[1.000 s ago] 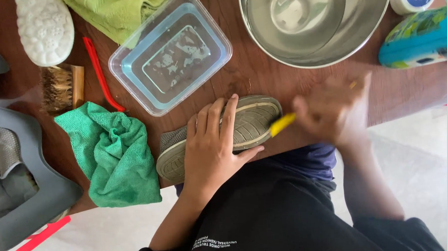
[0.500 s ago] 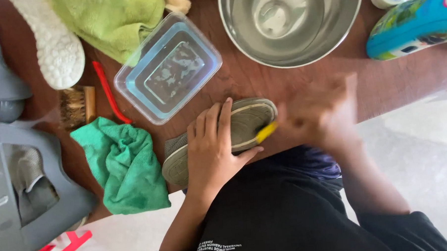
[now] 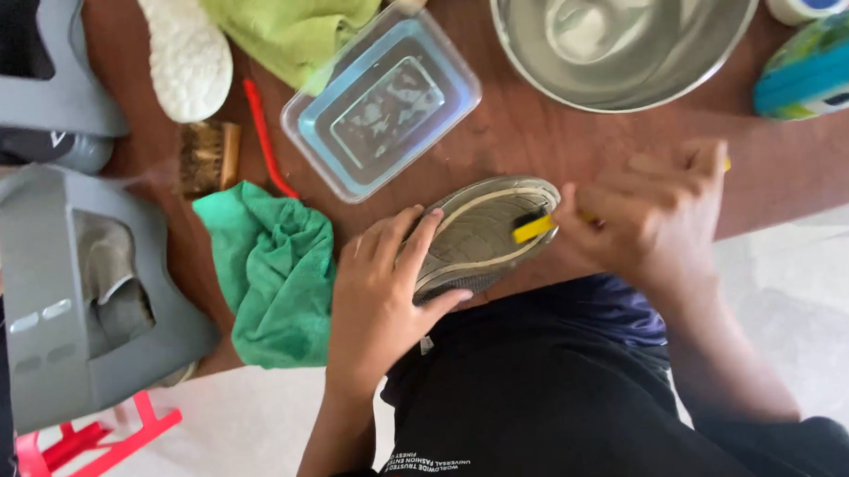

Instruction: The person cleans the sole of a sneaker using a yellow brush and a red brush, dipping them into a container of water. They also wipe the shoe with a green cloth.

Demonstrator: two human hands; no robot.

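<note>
A grey shoe point(image 3: 488, 232) lies sole-up at the near edge of the brown table point(image 3: 534, 141). My left hand point(image 3: 381, 296) presses down on its heel end, fingers spread over the sole. My right hand point(image 3: 657, 212), blurred by motion, grips a yellow-handled brush point(image 3: 537, 225) whose dark head touches the toe end of the sole.
A clear rectangular tub point(image 3: 382, 104) of water stands behind the shoe, a steel bowl point(image 3: 624, 34) to its right. A green cloth point(image 3: 273, 272), wooden brush point(image 3: 203, 159), red brush handle point(image 3: 263, 131) and white shoe point(image 3: 185, 49) lie left. Grey stool point(image 3: 60, 308) at far left.
My right hand with the brush has shifted along the sole's toe end in a scrubbing motion. The left hand stays on the shoe. The camera view has drifted slightly.
</note>
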